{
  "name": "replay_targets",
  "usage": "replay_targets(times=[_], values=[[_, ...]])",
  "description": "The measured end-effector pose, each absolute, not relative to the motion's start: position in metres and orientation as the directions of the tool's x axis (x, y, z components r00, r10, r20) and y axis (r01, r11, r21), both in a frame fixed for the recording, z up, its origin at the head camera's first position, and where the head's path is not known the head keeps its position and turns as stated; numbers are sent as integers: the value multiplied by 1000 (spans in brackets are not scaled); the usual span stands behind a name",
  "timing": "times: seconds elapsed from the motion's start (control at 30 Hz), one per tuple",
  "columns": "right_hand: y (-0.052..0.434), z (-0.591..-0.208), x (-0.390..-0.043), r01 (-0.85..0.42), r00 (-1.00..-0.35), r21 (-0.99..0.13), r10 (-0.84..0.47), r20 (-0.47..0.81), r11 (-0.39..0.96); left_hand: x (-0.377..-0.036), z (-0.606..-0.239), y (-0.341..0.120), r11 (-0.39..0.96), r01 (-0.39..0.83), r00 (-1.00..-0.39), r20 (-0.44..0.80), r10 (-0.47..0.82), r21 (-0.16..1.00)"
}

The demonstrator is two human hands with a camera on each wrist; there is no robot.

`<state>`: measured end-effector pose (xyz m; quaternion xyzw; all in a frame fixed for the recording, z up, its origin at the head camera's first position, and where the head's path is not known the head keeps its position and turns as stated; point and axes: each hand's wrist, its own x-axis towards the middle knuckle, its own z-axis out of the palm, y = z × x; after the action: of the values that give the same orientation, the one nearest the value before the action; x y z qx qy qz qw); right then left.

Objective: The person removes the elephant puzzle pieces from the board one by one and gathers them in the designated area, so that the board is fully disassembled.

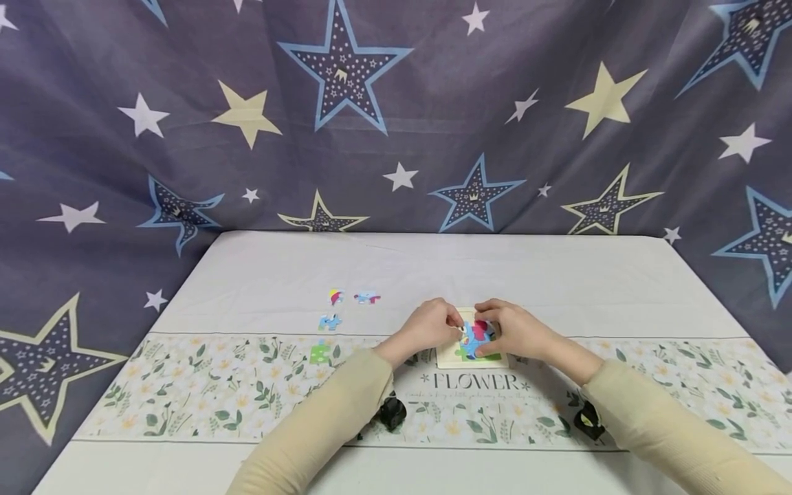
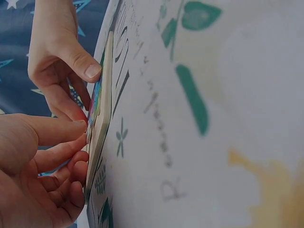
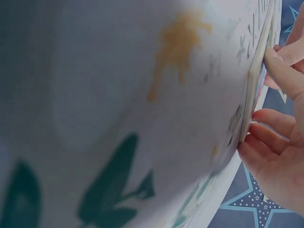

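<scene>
A square jigsaw board (image 1: pixel 447 359) with a pale frame lies on the table, partly filled with blue, red and green pieces. At its left side, my left hand (image 1: pixel 431 325) has thumb and forefinger together on a small puzzle piece (image 1: pixel 461 331), mostly hidden by the fingertips. My right hand (image 1: pixel 522 333) spans the board's right part, its thumb on the lower pieces and its fingers near the upper edge. In the left wrist view both hands meet over the board (image 2: pixel 100 128). The right wrist view shows the right hand (image 3: pixel 278 147) touching the board's edge.
Loose puzzle pieces lie left of the board: a yellow-and-red one (image 1: pixel 336 296), a blue-and-red one (image 1: pixel 368 297), a blue one (image 1: pixel 330 322) and green pieces (image 1: pixel 320 353). A floral cloth band (image 1: pixel 216 392) crosses the white table. A starry curtain (image 1: pixel 408 137) hangs behind.
</scene>
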<state>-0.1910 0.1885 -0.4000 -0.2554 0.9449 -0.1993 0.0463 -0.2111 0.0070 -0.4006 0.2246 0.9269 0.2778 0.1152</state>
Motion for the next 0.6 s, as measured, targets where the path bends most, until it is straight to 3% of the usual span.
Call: replay_targets(times=[0.6], values=[[188, -399, -192, -449, -869, -414, -494, -3, 792, -214, -403, 10, 703, 287, -895, -80, 440, 651]])
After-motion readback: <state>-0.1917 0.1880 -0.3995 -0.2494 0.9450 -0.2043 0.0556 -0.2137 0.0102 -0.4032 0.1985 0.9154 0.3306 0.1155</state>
